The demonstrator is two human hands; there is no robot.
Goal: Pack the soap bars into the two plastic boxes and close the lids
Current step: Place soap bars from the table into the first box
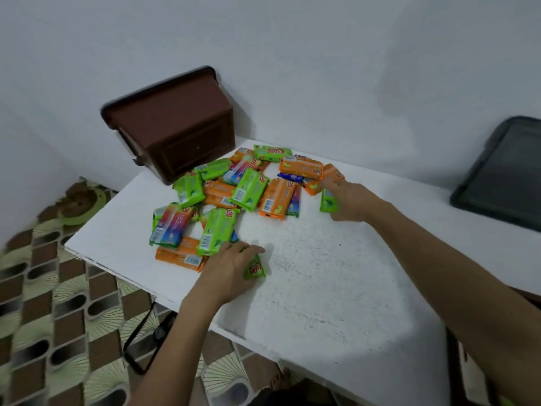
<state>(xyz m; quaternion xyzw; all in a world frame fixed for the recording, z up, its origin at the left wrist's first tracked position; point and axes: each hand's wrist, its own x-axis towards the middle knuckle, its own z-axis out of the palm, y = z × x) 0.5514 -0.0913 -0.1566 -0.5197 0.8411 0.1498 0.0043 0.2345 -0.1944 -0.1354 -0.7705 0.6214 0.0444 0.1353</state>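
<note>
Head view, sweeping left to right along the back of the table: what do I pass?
Brown box → pile of soap bars → right hand → dark grey container at the right edge.

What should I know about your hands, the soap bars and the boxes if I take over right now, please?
Left hand: grips the near green bar, at the pile's front edge.
Right hand: grips the right green bar, at the pile's right edge.
Other soap bars: heaped loose on the white table.
Brown box: tilted at the far left corner; dark grey box or lid at the right, cut off.
Done: nothing visibly packed. Left: pack all bars, close lids.
</note>
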